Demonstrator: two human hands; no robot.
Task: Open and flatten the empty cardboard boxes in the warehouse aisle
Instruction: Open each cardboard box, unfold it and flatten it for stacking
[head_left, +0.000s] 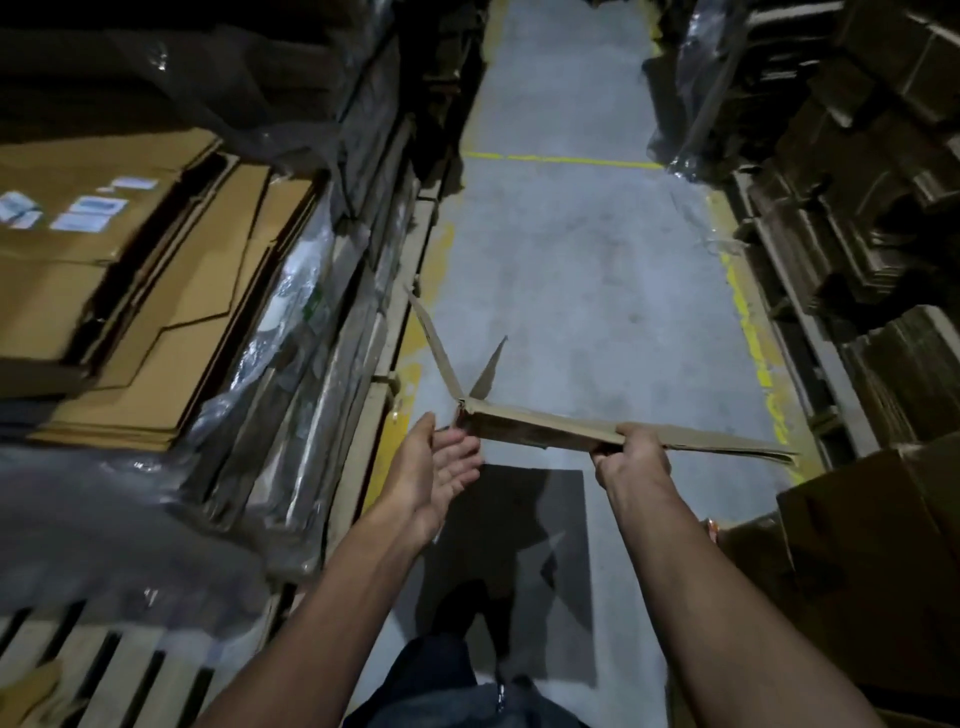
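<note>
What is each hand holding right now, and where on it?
The right hand grips the flattened box along its near edge, about midway. The left hand is open at the box's left corner, holding nothing.

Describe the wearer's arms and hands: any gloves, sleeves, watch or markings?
Both forearms are bare for their whole visible length: no sleeves in frame. The left hand and right hand wear no gloves. No watch, ring, band or marking shows, though the light is dim.
</note>
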